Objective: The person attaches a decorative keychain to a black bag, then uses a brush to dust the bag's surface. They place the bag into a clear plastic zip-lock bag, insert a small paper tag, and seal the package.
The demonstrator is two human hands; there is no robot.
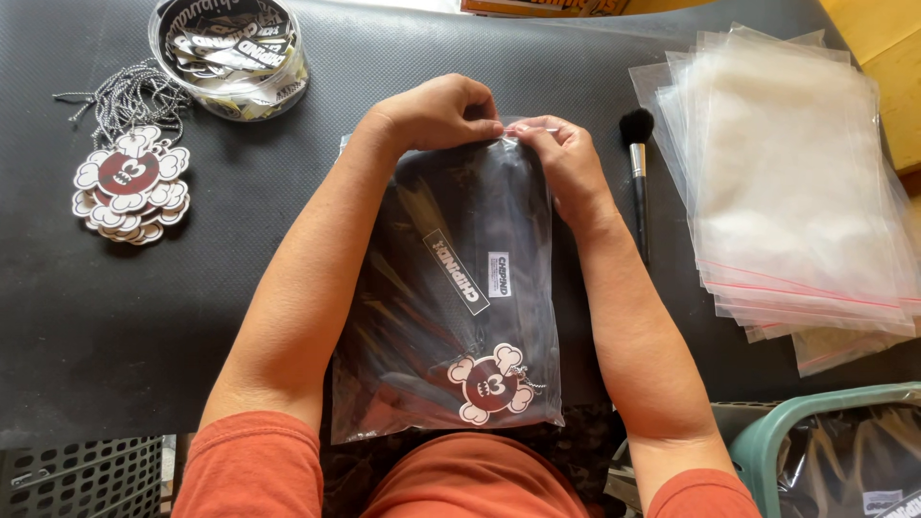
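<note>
A clear plastic bag [451, 297] lies on the black mat in front of me, holding a folded black garment, a rectangular sticker and a red-and-white charm [489, 384] on a bead chain. My left hand [436, 110] and my right hand [561, 158] both pinch the bag's far edge, fingertips nearly touching at the middle of that edge.
A stack of empty clear zip bags [796, 192] lies at the right, a black brush [637, 173] beside it. At far left sit a pile of matching charms [129, 182] with chains and a clear round tub of stickers [230, 53]. A green basket [825, 451] is at lower right.
</note>
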